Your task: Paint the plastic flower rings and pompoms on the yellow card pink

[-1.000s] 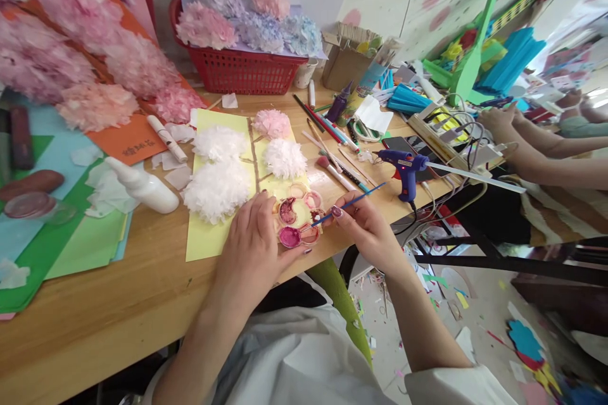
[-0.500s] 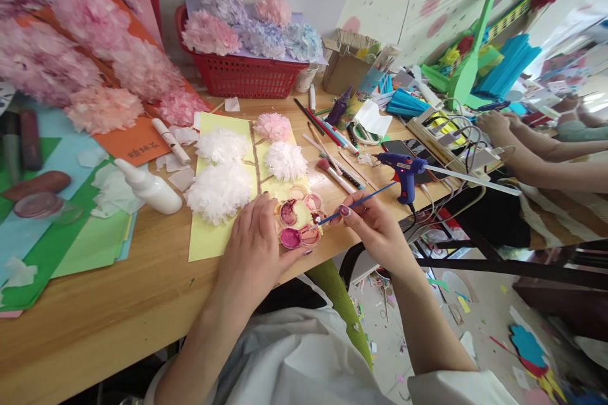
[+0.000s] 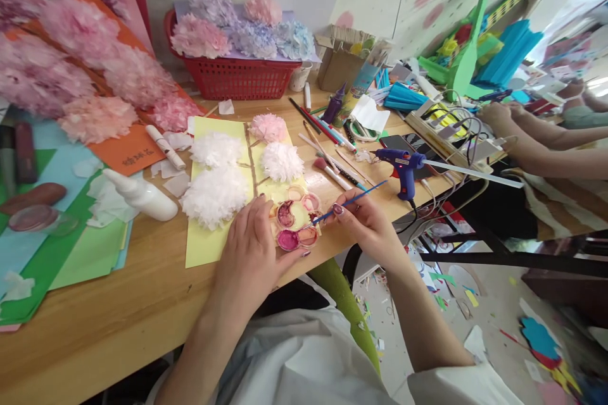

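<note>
My left hand (image 3: 251, 250) rests on the near edge of a flower-shaped paint palette (image 3: 295, 223) with pink paint in its wells and steadies it, thumb at its lower rim. My right hand (image 3: 368, 224) pinches a blue-handled paintbrush (image 3: 354, 201), its tip touching the palette's right side. The palette lies on a yellow sheet (image 3: 209, 243) that carries white paper flowers (image 3: 216, 188) and a pink one (image 3: 267, 127) along a brown stem.
A white glue bottle (image 3: 140, 193) lies to the left. A blue hot glue gun (image 3: 403, 164) and several brushes and pencils (image 3: 327, 145) lie to the right. A red basket (image 3: 232, 79) of paper flowers stands at the back. Another person's arms (image 3: 536, 139) reach in at right.
Both hands stay at the palette; the brush tip shifts slightly over its right wells. The view has drifted a little.
</note>
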A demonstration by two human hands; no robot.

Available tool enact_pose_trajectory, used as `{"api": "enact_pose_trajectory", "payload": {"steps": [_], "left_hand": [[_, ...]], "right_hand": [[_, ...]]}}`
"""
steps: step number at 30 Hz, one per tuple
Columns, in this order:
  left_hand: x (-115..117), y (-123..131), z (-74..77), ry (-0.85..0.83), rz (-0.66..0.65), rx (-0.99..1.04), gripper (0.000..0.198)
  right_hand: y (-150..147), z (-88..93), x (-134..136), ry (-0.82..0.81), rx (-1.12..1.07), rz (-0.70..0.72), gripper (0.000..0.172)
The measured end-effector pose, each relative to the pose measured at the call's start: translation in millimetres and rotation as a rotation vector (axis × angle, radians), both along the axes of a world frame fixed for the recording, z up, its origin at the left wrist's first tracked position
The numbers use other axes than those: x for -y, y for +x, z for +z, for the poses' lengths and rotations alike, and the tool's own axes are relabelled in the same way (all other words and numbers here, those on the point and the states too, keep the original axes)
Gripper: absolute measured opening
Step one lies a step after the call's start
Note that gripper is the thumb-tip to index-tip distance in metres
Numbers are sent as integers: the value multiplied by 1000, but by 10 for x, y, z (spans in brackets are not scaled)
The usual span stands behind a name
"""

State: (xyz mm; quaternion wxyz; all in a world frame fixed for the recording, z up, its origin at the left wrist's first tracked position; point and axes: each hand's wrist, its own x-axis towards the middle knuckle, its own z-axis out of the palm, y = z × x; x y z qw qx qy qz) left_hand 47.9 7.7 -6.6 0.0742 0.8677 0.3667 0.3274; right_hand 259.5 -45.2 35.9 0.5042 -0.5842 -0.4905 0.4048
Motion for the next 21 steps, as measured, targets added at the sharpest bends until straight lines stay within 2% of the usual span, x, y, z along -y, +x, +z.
{"api": "enact_pose_trajectory", "payload": {"steps": [3, 8, 14, 18, 21], "left_hand": [[-1, -2, 2, -22, 1, 4, 90], [14, -8, -20, -51, 4, 20, 101], [34, 0, -129, -101, 49, 40, 113], [39, 0, -161, -111, 22, 40, 109], [39, 14, -184, -71, 20, 78, 101]], "right_hand": [[88, 22, 26, 29, -38, -53, 30], [129, -11, 38, 105, -114, -240, 30], [45, -139, -89, 222, -369, -458, 33], [36, -294, -146, 273, -453, -479, 30], [146, -479, -121, 265, -448, -400, 27]]}}
